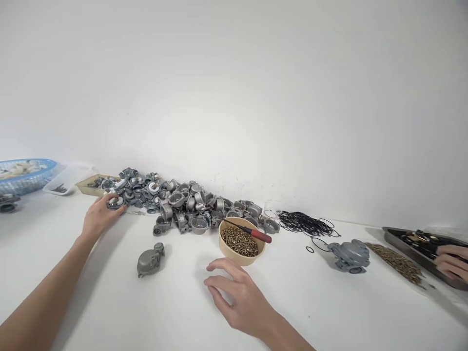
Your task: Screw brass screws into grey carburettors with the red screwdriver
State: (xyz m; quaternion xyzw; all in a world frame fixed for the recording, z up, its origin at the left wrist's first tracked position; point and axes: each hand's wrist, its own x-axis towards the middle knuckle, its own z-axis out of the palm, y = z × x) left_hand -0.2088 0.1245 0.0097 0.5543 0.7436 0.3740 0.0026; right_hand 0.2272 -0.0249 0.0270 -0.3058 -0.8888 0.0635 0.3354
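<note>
At the left end of a pile of castings, my left hand (101, 214) has its fingers closed round a grey metal casting with a white disc (115, 201). Its fingertips partly cover that casting. My right hand (237, 295) hovers over the white table, fingers apart and slightly bent, holding nothing. Just beyond it stands a round tan bowl (237, 257) of small brass-coloured screws (239, 241). A screwdriver (259, 235) with a red and black handle lies across the bowl. One domed grey metal cover (149, 262) rests alone on the table between my hands.
Grey cup-shaped castings (190, 202) lie heaped along the wall. Black rubber rings (305, 223) and an assembled grey housing (350, 255) are to the right. Beyond are more screws (397, 263), a dark tray (393, 236) and another person's hand (453, 261). A blue basket (27, 183) stands far left.
</note>
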